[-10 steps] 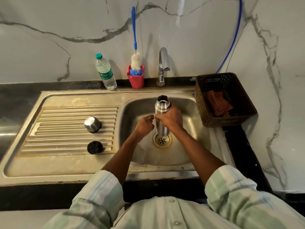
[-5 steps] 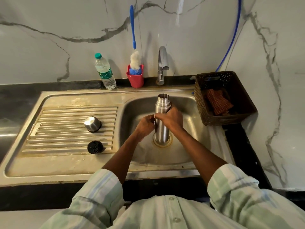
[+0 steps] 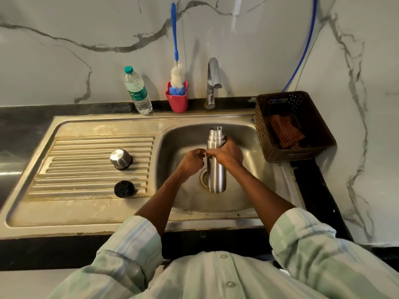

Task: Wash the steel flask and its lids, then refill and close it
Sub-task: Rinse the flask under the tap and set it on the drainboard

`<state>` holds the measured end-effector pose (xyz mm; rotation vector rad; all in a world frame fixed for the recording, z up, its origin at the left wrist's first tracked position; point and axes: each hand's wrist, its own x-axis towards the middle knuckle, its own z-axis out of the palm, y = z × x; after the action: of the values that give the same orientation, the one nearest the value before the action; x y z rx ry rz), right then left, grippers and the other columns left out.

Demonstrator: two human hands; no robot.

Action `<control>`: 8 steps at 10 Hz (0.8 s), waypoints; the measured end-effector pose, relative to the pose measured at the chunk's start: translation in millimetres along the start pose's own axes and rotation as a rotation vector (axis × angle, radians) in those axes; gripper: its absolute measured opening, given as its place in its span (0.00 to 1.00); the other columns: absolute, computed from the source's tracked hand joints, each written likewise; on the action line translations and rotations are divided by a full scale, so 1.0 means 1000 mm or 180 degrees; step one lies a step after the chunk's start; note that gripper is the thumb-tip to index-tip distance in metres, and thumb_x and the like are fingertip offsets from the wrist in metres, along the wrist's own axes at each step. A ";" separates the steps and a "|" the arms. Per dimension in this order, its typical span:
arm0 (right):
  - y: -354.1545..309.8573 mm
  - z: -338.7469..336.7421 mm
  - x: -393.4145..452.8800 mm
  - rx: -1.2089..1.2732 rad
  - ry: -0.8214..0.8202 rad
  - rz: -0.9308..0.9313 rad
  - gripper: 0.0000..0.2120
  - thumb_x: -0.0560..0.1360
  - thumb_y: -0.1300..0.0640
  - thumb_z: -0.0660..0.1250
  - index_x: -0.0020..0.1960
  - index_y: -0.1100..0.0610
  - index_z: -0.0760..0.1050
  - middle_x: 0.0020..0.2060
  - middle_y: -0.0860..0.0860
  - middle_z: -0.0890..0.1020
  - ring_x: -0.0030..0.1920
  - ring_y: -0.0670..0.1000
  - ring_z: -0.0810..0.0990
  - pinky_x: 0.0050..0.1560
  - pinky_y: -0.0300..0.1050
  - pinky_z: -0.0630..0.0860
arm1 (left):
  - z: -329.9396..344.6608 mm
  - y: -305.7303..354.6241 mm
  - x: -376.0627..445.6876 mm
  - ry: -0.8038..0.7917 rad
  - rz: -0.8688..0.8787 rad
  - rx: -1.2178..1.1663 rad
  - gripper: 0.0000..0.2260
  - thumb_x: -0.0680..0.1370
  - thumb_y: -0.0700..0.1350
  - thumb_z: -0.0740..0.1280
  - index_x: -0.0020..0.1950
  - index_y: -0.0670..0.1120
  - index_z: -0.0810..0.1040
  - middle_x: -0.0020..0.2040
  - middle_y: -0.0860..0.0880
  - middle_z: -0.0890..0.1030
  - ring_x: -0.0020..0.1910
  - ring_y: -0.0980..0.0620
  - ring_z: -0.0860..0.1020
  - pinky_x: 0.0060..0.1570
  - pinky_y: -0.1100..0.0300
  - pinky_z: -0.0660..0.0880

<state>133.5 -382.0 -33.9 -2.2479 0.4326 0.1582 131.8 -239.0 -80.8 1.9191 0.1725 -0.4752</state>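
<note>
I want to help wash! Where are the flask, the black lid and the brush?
flask (image 3: pixel 216 171): head view, on its steel body.
black lid (image 3: pixel 124 189): head view, on its top.
brush (image 3: pixel 177 76): head view, on its white bristles.

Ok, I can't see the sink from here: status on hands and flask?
Right hand grips flask, upright and uncapped in basin. Left hand curled beside it, contact unclear. Steel cap, black lid on drainboard. Tap dry.

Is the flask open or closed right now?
Open. The flask has a bare threaded neck, and both lids, steel cup and black stopper, lie on the drainboard.
</note>
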 end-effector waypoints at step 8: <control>-0.006 -0.004 -0.002 0.0380 0.0588 -0.0399 0.29 0.62 0.47 0.79 0.59 0.53 0.73 0.48 0.48 0.82 0.48 0.51 0.81 0.47 0.45 0.77 | 0.005 -0.005 -0.004 -0.0291 -0.0213 -0.0098 0.41 0.69 0.30 0.72 0.79 0.43 0.59 0.76 0.38 0.65 0.74 0.40 0.67 0.70 0.45 0.70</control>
<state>133.9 -380.6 -26.3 -2.1720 0.3866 -0.1379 125.1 -240.7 -85.3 1.8621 0.1839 -0.6006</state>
